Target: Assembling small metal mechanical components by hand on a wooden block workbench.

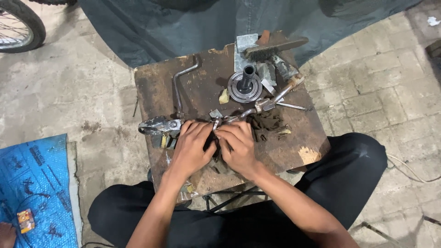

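Two hands working a small metal part on a greasy wooden counter
Left hand (pixel 193 144) and right hand (pixel 236 144) are pinching together on the small part (pixel 216 123); work looks mid-way, a flanged hub (pixel 245 86) is standing untouched

Views: you have one, on your head.
Facing: steeply down over your knees at the wooden board (pixel 202 78).
Nearness: arm's reach.
Frame: board at centre, bicycle wheel (pixel 18 23) at 10 o'clock, blue sheet (pixel 41 183) at 8.

both hands (pixel 216 147) on small metal part (pixel 216 123), wooden board (pixel 202 78)
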